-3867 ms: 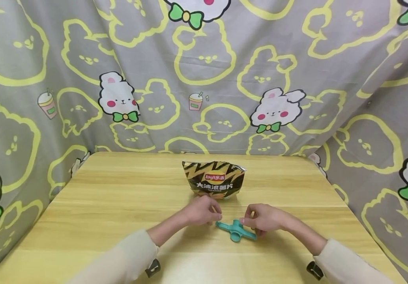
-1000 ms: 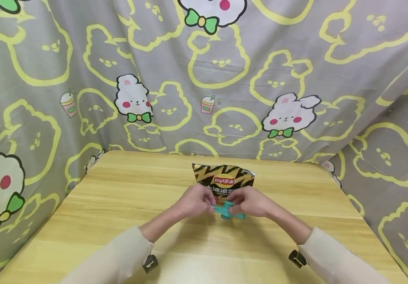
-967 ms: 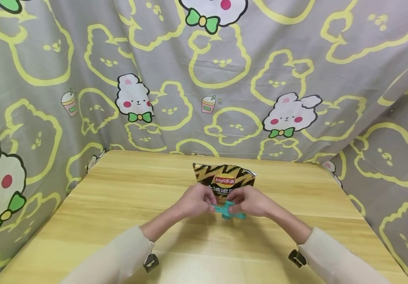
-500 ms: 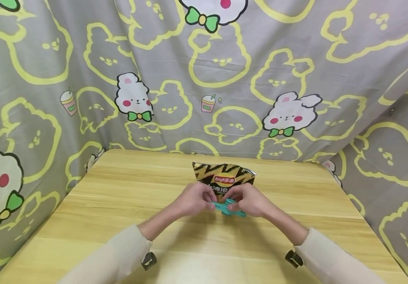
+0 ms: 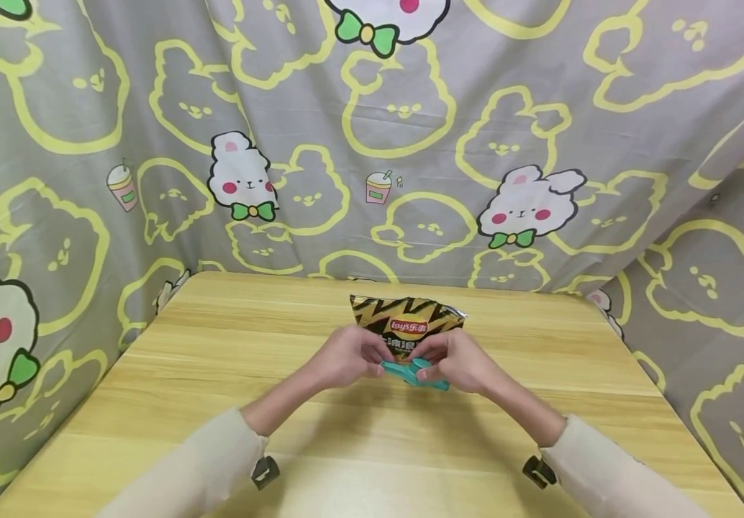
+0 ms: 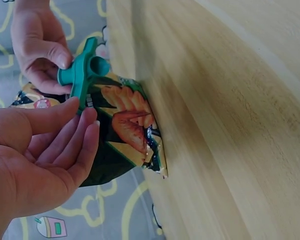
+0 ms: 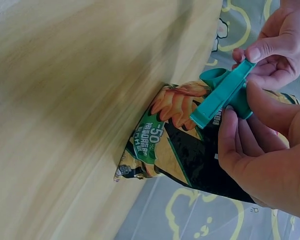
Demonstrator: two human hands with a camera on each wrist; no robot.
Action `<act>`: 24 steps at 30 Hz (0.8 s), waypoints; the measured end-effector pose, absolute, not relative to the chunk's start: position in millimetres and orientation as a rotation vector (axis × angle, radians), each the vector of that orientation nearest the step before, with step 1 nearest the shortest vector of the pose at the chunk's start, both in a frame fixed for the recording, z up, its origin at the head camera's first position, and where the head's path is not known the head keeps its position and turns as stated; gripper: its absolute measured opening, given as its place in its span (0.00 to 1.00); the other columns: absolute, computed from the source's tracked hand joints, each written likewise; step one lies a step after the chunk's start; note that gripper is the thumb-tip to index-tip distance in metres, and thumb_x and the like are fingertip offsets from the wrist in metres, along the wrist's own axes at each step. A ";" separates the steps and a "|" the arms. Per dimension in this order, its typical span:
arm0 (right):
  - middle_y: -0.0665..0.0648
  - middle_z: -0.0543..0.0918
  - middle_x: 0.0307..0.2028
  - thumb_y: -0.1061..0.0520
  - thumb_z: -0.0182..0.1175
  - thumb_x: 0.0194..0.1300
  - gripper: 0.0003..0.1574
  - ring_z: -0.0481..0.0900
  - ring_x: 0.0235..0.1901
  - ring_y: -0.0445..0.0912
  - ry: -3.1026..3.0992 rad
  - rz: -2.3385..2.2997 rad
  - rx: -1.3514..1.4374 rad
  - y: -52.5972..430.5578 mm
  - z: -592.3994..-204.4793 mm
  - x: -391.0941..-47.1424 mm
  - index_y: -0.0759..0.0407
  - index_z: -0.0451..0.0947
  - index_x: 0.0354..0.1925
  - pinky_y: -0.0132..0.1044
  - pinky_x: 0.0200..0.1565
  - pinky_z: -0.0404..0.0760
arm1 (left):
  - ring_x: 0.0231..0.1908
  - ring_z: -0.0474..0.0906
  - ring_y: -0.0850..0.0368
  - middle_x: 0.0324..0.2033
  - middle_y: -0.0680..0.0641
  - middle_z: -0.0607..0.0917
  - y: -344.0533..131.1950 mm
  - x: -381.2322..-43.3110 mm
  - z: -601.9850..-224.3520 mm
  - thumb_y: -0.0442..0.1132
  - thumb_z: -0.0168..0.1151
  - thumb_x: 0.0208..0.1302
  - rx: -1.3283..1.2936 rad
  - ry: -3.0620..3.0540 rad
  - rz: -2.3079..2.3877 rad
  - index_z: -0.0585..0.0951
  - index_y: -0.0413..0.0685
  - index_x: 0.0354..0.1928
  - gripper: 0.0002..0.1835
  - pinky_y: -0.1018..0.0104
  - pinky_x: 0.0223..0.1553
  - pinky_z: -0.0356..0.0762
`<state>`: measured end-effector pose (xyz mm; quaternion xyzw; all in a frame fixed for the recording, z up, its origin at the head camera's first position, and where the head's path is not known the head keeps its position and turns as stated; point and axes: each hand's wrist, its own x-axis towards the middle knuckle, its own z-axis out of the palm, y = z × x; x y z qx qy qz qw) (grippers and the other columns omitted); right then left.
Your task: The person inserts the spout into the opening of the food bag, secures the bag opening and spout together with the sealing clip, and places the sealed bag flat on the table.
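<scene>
A teal bag clip point(image 5: 433, 379) with a round spout and cap at its middle is held in front of the chip bag point(image 5: 409, 313). My left hand point(image 5: 344, 357) pinches one end of the clip's bar between thumb and fingertips. With thumb and fingers, my right hand point(image 5: 464, 361) grips the round cap at the clip's middle. In the left wrist view, the clip point(image 6: 80, 75) has its hollow spout facing the table side. From the right wrist, the long bar of the clip point(image 7: 222, 95) runs between the two hands. Both hands cover the bag's lower sides in the head view.
The black and gold Lay's bag stands upright on the wooden table point(image 5: 184, 403), just behind the hands. A patterned grey curtain point(image 5: 320, 129) hangs beyond the table's back edge and along both sides. Black straps point(image 5: 265, 473) show at the wrists.
Earlier the clip lay nearer on the table, with both hands beside it. It was lifted toward the bag; over the last second it has tilted and risen slightly. The bag stays standing.
</scene>
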<state>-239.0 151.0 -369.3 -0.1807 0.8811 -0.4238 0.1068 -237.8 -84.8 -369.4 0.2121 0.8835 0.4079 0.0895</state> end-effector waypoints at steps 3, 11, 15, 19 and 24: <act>0.52 0.90 0.33 0.65 0.74 0.56 0.13 0.85 0.33 0.44 2.587 -1.241 -0.526 151.3 -367.5 -238.7 0.58 0.89 0.41 0.37 0.36 0.84 | 0.35 0.86 0.60 0.33 0.50 0.90 -85.7 -236.6 -369.2 0.27 0.73 0.56 0.646 2.619 1.220 0.89 0.47 0.36 0.08 0.63 0.42 0.84; 0.53 0.90 0.34 0.64 0.75 0.54 0.12 0.85 0.34 0.43 2.573 -1.224 -0.552 151.6 -364.1 -237.5 0.58 0.89 0.40 0.37 0.38 0.84 | 0.32 0.86 0.61 0.31 0.49 0.90 -85.8 -235.0 -368.8 0.24 0.73 0.54 0.671 2.602 1.234 0.89 0.45 0.34 0.10 0.64 0.40 0.84; 0.53 0.91 0.35 0.65 0.74 0.55 0.12 0.86 0.36 0.44 2.566 -1.220 -0.518 151.7 -364.4 -237.1 0.58 0.90 0.40 0.38 0.40 0.85 | 0.32 0.86 0.60 0.31 0.49 0.90 -85.5 -234.2 -369.3 0.23 0.72 0.53 0.672 2.591 1.256 0.89 0.44 0.34 0.10 0.65 0.40 0.84; 0.54 0.91 0.35 0.65 0.74 0.55 0.13 0.87 0.37 0.44 2.546 -1.229 -0.522 152.9 -363.8 -237.0 0.60 0.89 0.41 0.39 0.41 0.86 | 0.32 0.86 0.60 0.31 0.49 0.91 -85.9 -234.0 -369.3 0.23 0.72 0.54 0.679 2.588 1.263 0.90 0.44 0.35 0.10 0.66 0.39 0.84; 0.54 0.91 0.35 0.64 0.75 0.54 0.13 0.86 0.36 0.44 2.552 -1.227 -0.537 154.9 -365.0 -237.2 0.59 0.89 0.41 0.39 0.41 0.86 | 0.34 0.87 0.61 0.33 0.50 0.91 -87.0 -234.3 -370.2 0.24 0.72 0.55 0.688 2.576 1.259 0.90 0.46 0.37 0.11 0.65 0.42 0.85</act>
